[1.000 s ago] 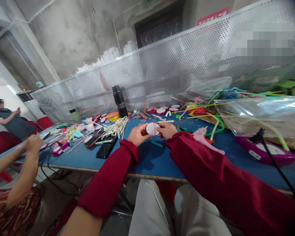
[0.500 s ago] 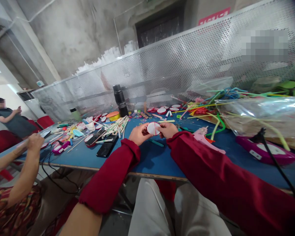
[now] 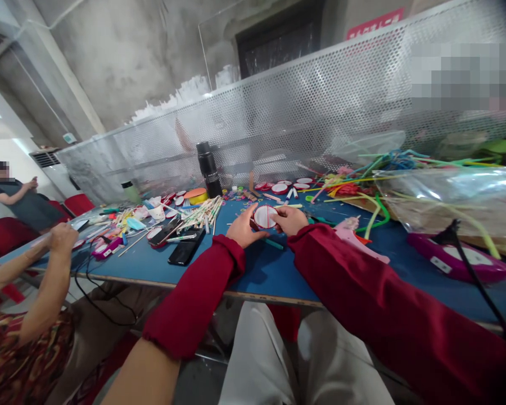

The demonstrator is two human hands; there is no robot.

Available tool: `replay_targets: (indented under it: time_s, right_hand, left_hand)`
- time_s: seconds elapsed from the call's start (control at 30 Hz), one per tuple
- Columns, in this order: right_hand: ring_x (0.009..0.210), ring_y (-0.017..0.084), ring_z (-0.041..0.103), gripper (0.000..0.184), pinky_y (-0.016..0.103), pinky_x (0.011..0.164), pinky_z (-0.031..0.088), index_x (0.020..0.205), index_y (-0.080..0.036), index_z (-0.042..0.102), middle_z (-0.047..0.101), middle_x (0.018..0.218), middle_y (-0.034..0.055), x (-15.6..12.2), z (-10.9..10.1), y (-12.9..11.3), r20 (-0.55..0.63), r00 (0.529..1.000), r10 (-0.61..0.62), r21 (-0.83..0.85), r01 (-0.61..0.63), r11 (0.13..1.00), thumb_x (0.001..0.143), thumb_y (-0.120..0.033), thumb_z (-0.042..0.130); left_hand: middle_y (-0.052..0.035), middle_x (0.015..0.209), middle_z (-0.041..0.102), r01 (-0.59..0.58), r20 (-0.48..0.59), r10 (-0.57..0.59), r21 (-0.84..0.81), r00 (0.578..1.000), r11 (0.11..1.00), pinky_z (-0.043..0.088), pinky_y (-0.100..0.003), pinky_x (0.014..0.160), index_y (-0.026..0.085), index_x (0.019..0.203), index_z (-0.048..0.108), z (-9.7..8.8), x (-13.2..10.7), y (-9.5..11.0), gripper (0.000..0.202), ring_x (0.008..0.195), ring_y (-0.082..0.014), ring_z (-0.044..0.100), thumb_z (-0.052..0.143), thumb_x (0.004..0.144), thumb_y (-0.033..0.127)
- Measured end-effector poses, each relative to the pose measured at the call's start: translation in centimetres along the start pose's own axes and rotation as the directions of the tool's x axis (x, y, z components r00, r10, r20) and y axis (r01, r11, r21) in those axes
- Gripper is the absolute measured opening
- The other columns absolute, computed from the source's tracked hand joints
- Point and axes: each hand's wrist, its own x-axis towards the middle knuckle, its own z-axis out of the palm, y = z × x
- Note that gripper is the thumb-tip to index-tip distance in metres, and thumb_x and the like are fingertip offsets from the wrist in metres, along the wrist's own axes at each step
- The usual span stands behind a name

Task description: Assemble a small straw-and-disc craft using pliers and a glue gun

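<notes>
Gripping a white disc (image 3: 262,217) are left hand (image 3: 242,229) and right hand (image 3: 293,220), red sign (image 3: 375,25) illegible.

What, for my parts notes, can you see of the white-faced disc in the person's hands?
The disc is round, with a white face, a red rim and a thin red line across the face. Its material is unclear. Face turned toward the camera, it is held above the blue table by the left hand and the right hand.
</notes>
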Motion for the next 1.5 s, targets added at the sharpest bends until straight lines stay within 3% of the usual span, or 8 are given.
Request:
replay_targets:
  time_s: [0.2,0.53,0.93,1.13,1.33,1.5]
  right_hand:
    - [0.04,0.012,0.053,0.014,0.024,0.043,0.046,0.07,-0.021,0.06,0.057,0.047,-0.0047,-0.2,0.0,0.0,0.016,1.0,-0.026,0.016,0.026,1.0,0.08,-0.03,0.062]
    - [0.039,0.012,0.052,0.012,0.024,0.042,0.046,0.071,-0.021,0.062,0.056,0.045,-0.0052,0.1,0.0,0.4,0.041,0.999,0.024,0.107,-0.029,0.994,0.075,-0.031,0.067]
    - [0.04,0.012,0.052,0.013,0.025,0.044,0.048,0.076,-0.02,0.067,0.055,0.046,-0.005,0.5,-0.1,0.9,0.043,0.998,0.042,0.123,-0.047,0.991,0.076,-0.032,0.067]
    - [0.04,0.011,0.05,0.013,0.024,0.044,0.048,0.082,-0.019,0.068,0.055,0.047,-0.0059,0.6,-0.2,0.8,0.04,0.998,0.047,0.132,-0.051,0.99,0.078,-0.031,0.066]
    - [0.041,0.011,0.05,0.015,0.024,0.045,0.047,0.083,-0.019,0.068,0.055,0.048,-0.0052,0.6,-0.2,0.6,0.051,0.998,0.028,0.113,-0.034,0.993,0.077,-0.033,0.066]
    - [0.041,0.012,0.051,0.019,0.025,0.044,0.046,0.077,-0.02,0.066,0.056,0.048,-0.0045,0.6,-0.2,0.7,0.071,0.997,-0.036,0.077,0.03,0.997,0.075,-0.039,0.067]
  left_hand:
    - [-0.0163,0.142,0.057,-0.052,0.0,0.053,0.183,0.999,0.982,0.045,-0.047,0.112,0.015,0.141,0.049,0.4,0.0,0.3,0.075,0.13,-0.0322,0.056,0.075,0.078,0.046]
    - [-0.0147,0.127,0.066,-0.031,-0.016,0.037,0.273,0.999,0.962,0.051,-0.043,0.103,0.016,0.139,0.05,0.6,0.0,0.6,0.07,0.121,-0.0312,0.062,0.072,0.077,0.038]
    - [-0.0154,0.128,0.066,0.005,0.013,-0.01,0.318,1.0,0.948,0.053,-0.042,0.101,0.016,0.142,0.049,0.2,-0.1,1.4,0.072,0.118,-0.0319,0.063,0.071,0.077,0.04]
    - [-0.0155,0.139,0.06,0.018,0.031,-0.028,0.293,0.999,0.956,0.049,-0.043,0.107,0.016,0.146,0.046,0.1,-0.2,1.4,0.077,0.128,-0.0316,0.058,0.072,0.079,0.045]
    - [-0.016,0.153,0.047,0.04,0.049,-0.052,0.224,0.997,0.974,0.044,-0.047,0.113,0.019,0.154,0.034,-0.1,-0.1,1.7,0.107,0.138,-0.0342,0.049,0.086,0.065,0.049]
    - [-0.0165,0.151,0.049,-0.006,0.012,0.004,0.153,1.0,0.988,0.04,-0.047,0.117,0.015,0.148,0.044,0.0,-0.1,1.4,0.089,0.139,-0.0319,0.049,0.079,0.074,0.051]
